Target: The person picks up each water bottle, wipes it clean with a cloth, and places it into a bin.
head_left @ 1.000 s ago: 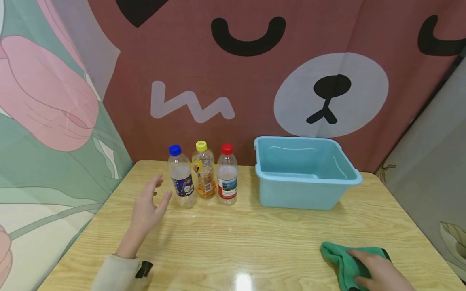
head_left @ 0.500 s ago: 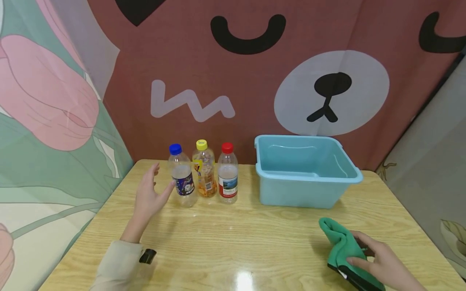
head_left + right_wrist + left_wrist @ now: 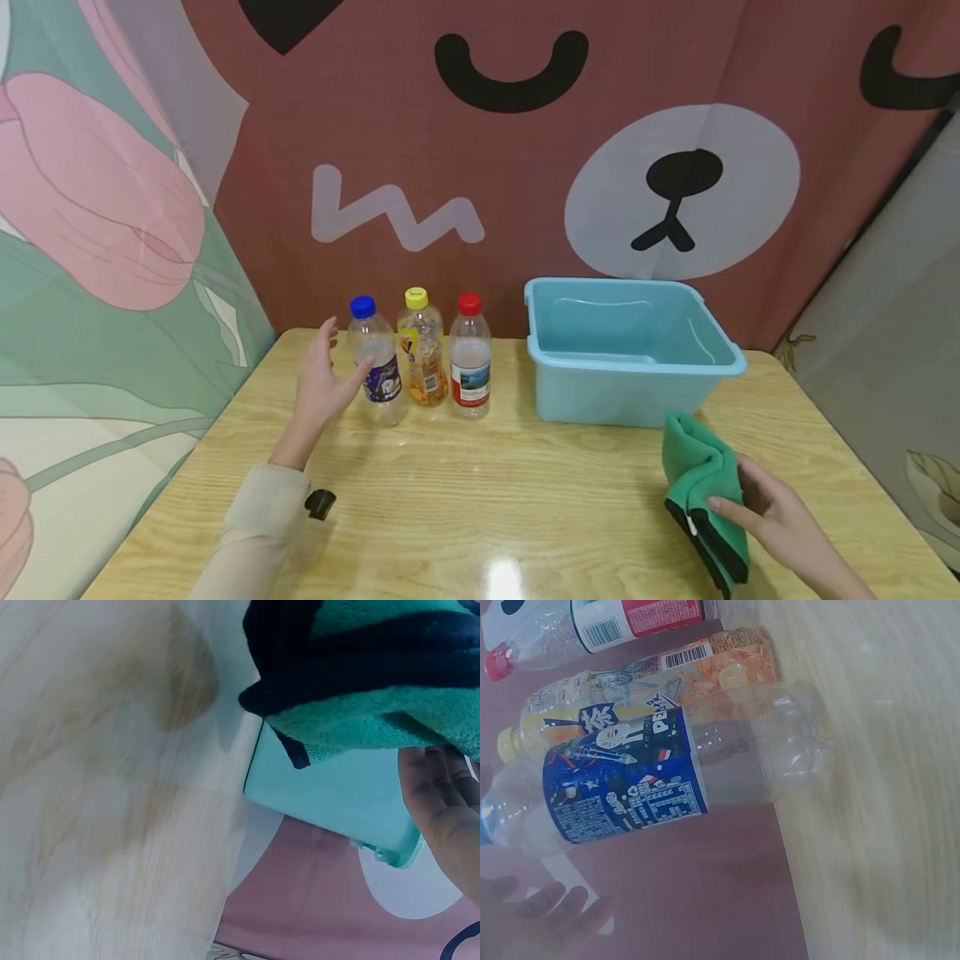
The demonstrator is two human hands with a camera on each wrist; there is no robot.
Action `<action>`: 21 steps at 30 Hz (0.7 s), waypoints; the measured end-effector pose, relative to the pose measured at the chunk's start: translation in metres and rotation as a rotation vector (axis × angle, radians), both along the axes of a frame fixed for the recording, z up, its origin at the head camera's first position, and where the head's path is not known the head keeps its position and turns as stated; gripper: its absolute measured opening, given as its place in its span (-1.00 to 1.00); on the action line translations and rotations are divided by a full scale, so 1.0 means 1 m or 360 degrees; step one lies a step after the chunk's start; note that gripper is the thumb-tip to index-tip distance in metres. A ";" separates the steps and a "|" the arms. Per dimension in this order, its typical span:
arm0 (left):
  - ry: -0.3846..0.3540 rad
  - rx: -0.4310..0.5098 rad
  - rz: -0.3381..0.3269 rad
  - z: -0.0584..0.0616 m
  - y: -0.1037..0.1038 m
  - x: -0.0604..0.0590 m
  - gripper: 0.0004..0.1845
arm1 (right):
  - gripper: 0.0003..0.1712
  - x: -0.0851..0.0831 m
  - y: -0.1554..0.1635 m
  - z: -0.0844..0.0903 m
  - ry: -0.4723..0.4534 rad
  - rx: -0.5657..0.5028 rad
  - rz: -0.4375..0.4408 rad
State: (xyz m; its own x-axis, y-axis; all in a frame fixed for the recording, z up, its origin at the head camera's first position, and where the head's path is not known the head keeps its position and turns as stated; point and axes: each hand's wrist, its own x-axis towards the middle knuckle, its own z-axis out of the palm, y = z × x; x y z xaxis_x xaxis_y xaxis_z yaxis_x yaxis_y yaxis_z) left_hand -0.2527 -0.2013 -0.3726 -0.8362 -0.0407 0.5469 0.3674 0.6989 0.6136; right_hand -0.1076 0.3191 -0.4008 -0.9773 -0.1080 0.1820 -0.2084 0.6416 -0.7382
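My left hand [image 3: 322, 387] is beside the blue-capped bottle [image 3: 382, 379], thumb in front of it and fingers spread at its left side. In the left wrist view, fingers [image 3: 570, 907] show apart from the blue-labelled bottle [image 3: 630, 772]. To its right stand a yellow-capped bottle [image 3: 424, 358] with some orange on it and a red-capped bottle [image 3: 470, 358]; all are upright. At the right, my right hand [image 3: 772, 508] grips a folded green cloth [image 3: 701, 467] with black edging, thumb on the near side. The cloth [image 3: 375, 720] hangs above the table in the right wrist view.
A light blue plastic tub [image 3: 630, 392] stands at the back right of the wooden table [image 3: 465, 500], behind the cloth. A curtain [image 3: 525, 167] with a bear print hangs right behind the table. A black strap piece [image 3: 320, 504] shows at the left sleeve.
My right hand has lifted the green cloth off the table and moved it forward, toward the tub. My left hand has moved forward and right, closer to the blue-capped bottle.
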 end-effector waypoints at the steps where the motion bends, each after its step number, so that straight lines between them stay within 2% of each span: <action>1: -0.0011 0.0015 -0.0005 0.000 0.001 -0.002 -0.15 | -0.36 0.000 -0.001 0.001 0.0008 -0.0023 0.0000; 6: -0.0062 0.0063 -0.0047 0.001 0.005 -0.010 -0.10 | -0.38 0.001 -0.005 0.002 0.0116 -0.0110 -0.0002; 11: -0.0101 0.0068 -0.0061 0.001 0.007 -0.014 -0.09 | -0.42 0.000 -0.011 0.002 0.0186 -0.0193 0.0057; 21: 0.0019 0.0134 -0.0132 -0.001 0.008 -0.016 -0.28 | -0.41 -0.001 -0.018 0.001 0.0261 -0.0273 0.0132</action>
State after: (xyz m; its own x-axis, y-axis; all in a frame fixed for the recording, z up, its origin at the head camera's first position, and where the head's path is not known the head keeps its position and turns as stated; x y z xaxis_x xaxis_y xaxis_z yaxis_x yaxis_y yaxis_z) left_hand -0.2692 -0.1928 -0.3732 -0.8322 -0.0182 0.5542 0.4291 0.6119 0.6644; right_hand -0.1086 0.3013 -0.3999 -0.9223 -0.1405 0.3601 -0.3811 0.4856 -0.7867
